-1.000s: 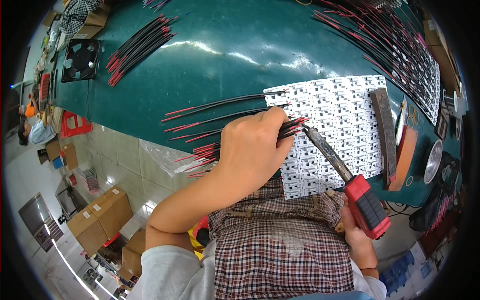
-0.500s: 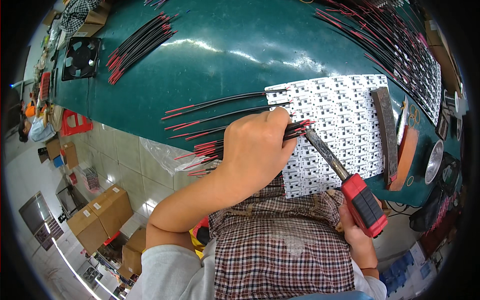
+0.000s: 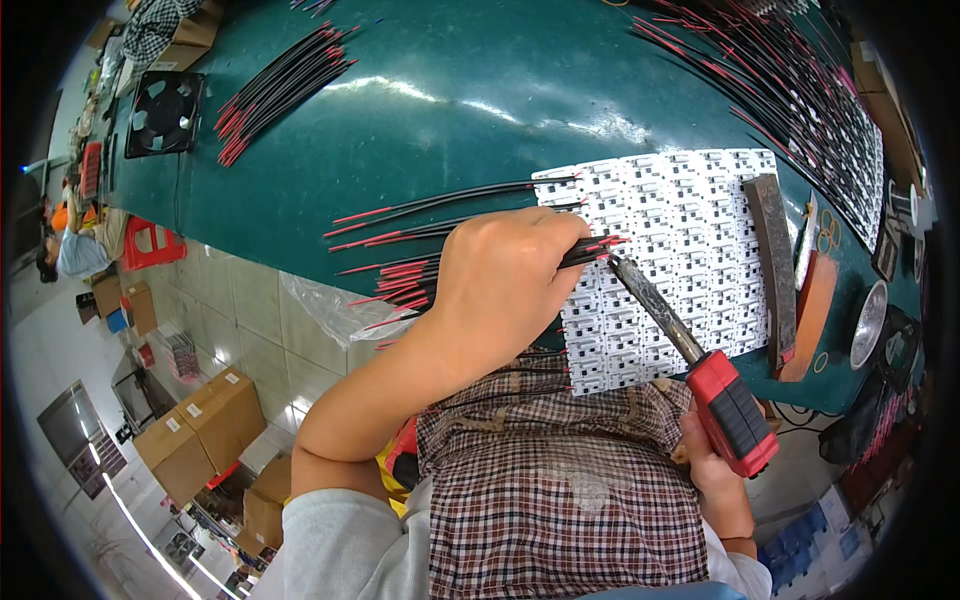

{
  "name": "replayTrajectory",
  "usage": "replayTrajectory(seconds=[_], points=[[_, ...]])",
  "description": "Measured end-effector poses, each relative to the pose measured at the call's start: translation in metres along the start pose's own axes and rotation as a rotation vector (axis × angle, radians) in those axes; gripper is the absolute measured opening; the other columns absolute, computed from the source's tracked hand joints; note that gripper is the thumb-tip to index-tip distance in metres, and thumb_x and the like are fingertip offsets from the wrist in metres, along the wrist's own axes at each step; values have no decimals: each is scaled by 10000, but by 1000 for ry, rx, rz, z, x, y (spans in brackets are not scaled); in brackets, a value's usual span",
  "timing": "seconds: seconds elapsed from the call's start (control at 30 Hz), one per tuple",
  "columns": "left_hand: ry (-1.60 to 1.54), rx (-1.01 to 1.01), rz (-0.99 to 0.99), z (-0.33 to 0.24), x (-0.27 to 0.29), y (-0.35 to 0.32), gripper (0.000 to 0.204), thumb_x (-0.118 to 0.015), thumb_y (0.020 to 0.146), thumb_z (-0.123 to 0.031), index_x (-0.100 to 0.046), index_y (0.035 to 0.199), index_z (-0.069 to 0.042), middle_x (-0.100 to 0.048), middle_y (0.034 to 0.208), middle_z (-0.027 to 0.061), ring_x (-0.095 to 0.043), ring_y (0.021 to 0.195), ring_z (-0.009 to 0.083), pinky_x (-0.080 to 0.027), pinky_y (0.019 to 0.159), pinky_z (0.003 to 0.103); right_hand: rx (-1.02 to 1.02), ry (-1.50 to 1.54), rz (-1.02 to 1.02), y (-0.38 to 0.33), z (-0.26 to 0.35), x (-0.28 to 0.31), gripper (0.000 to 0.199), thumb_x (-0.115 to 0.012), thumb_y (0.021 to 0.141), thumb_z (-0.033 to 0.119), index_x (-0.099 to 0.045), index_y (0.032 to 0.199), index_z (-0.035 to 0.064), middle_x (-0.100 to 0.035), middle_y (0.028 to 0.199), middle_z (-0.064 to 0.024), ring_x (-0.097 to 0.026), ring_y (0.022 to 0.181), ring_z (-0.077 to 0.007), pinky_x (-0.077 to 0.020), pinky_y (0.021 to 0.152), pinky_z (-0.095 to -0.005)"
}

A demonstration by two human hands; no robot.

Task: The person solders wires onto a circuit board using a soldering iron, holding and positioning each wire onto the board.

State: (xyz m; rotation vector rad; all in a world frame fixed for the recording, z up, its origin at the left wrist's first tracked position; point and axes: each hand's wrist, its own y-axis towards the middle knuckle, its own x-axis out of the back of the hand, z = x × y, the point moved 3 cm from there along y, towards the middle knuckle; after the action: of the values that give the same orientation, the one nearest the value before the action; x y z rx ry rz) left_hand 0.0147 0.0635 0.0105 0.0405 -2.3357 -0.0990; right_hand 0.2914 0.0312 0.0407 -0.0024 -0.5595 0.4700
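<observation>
My left hand (image 3: pixel 500 285) is closed round a bundle of black wires (image 3: pixel 585 253) with red ends, held over the white circuit-board panel (image 3: pixel 655 188). My right hand (image 3: pixel 712 465) grips the red and black handle of a soldering iron (image 3: pixel 735 412). The iron's metal barrel points up and left, its tip close beside the wire ends at my left fingers. Whether the tip touches them I cannot tell. Several black wires (image 3: pixel 450 198) reach from the panel's left edge out past my left hand. My left hand hides part of the panel.
A dark metal bar (image 3: pixel 768 270) lies across the panel's right side, beside an orange strip (image 3: pixel 812 315) and a metal bowl (image 3: pixel 868 325). A wire bundle (image 3: pixel 285 90) and a fan (image 3: pixel 165 113) are at far left. More wires (image 3: pixel 740 75) cover another panel at far right.
My left hand has shifted slightly left and up with the wires, and the red ends trailing behind it lie differently. The iron has moved very little, slightly down at its handle.
</observation>
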Motion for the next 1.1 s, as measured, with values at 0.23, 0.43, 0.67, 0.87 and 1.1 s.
replayTrajectory(seconds=[0.23, 0.43, 0.67, 0.87, 1.1], points=[[18, -44, 8, -2, 3, 1, 188, -810, 730, -76, -734, 899, -41, -711, 805, 94, -669, 653, 265, -516, 585, 346, 45, -21, -35, -1, 0, -3, 220, -744, 721, 57, -672, 922, 6, -611, 764, -114, -594, 611, -280, -475, 556, -350], [64, -62, -7, -3, 0, -1, 206, -801, 683, -52, -732, 878, -52, -705, 792, 88, -677, 685, 271, -520, 601, 354, -49, -57, 35, -17, -15, 4, 261, -753, 746, 94, -678, 973, -11, -653, 832, -145, -636, 669, -320, -508, 597, -375], [94, -59, -9, -4, 0, -1, 181, -801, 739, -84, -688, 869, -29, -695, 777, 97, -671, 662, 273, -512, 592, 356, -130, -34, -22, -28, -20, 8, 288, -752, 770, 117, -697, 1022, -10, -696, 953, -186, -678, 761, -358, -540, 676, -393], [-31, -15, 34, -2, 5, 2, 186, -744, 870, -132, -620, 969, -34, -677, 721, 103, -662, 615, 277, -494, 572, 357, -188, -55, -30, -32, -23, 11, 269, -749, 756, 86, -714, 1009, 2, -690, 936, -178, -672, 753, -342, -534, 684, -386], [120, 77, -85, 1, 8, 0, 103, -664, 948, -103, -625, 1030, -53, -706, 738, 77, -703, 642, 208, -490, 557, 319, -197, -41, -42, -31, -20, 11, 283, -746, 739, 58, -712, 1013, 1, -689, 925, -169, -671, 752, -329, -531, 684, -380]])
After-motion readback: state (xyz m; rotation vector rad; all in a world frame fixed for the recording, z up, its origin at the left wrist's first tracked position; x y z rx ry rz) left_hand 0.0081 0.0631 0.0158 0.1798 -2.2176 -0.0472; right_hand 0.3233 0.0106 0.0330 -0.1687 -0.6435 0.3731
